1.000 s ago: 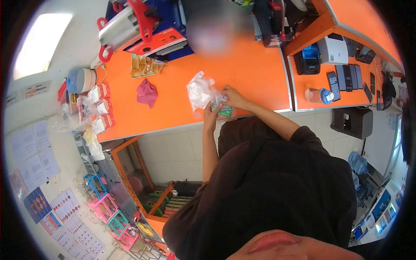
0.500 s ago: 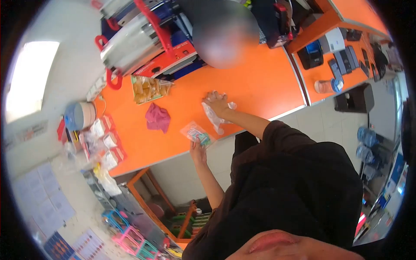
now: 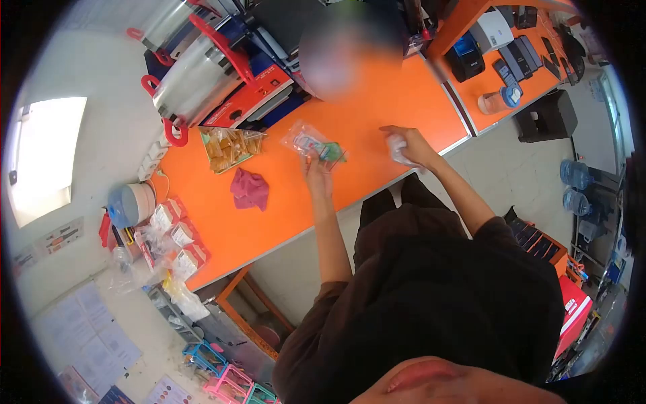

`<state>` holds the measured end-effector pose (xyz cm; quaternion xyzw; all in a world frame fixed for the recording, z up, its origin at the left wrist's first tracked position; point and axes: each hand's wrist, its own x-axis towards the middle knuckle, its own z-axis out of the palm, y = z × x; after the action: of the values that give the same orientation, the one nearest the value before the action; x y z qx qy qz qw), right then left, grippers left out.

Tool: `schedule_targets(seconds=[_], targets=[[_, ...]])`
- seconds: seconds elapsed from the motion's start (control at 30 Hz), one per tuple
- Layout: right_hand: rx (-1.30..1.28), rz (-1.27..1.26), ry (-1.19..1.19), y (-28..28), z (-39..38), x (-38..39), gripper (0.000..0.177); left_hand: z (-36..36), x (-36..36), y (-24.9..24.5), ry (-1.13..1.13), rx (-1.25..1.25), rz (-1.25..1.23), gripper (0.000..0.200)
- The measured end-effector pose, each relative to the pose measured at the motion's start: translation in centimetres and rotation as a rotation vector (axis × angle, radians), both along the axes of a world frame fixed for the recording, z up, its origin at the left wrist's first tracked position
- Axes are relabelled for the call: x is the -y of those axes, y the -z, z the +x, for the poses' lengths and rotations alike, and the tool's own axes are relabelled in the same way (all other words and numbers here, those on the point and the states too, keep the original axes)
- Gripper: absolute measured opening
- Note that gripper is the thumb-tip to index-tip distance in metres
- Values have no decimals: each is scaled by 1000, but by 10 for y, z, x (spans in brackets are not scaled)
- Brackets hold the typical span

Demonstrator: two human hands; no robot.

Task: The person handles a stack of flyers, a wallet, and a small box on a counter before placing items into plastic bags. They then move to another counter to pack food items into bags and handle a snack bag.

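My left hand [image 3: 317,178] is closed on the lower edge of a clear plastic packet [image 3: 308,143] with white, blue and green contents, held over the orange table [image 3: 282,222]. Further right, my right hand [image 3: 418,149] grips a crumpled white plastic bag [image 3: 398,147] near the table's front edge, its index finger stretched out to the left. A pink cloth [image 3: 249,189] lies bunched up to the left of my left hand. Behind the cloth is a tray of small brown-filled packets [image 3: 229,148].
Large metal pots with red handles [image 3: 202,81] stand on boxes at the back left. Red-and-white packages [image 3: 180,232] crowd the table's left end. To the right, a blue-lidded container [image 3: 499,100] and card terminals [image 3: 465,59] stand on the adjoining counter.
My left hand has carried the packet away from me over the table. My right hand, earlier spread flat on the white bag, has gathered it up and moved right.
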<state>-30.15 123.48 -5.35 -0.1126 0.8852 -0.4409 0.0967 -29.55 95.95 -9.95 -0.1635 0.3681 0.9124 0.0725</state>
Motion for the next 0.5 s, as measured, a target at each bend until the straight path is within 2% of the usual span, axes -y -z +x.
schedule_targets(seconds=[0.03,0.07,0.1,0.17,0.2,0.27,0.37,0.5], targets=[[164,40,-66,-42,1,6,55,-4,-22,-18,3,-37,129,30],[-53,82,-52,-62,3,14,53,-4,-35,-27,3,-63,254,27],[-56,80,-43,-72,2,21,53,-3,-43,-25,12,-66,252,27],[-111,-103,71,-85,0,27,45,-4,-57,-17,-47,-21,313,35],[-120,-103,83,-84,-2,25,45,-3,-62,-16,-33,-28,313,35],[-76,-275,52,-77,-10,16,39,-2,-71,-16,40,-93,312,34],[-214,-193,140,-74,-3,7,35,-3,-87,-21,70,-139,304,34],[-144,-218,195,-56,-6,-13,31,-5,-119,-36,-21,-57,300,37]])
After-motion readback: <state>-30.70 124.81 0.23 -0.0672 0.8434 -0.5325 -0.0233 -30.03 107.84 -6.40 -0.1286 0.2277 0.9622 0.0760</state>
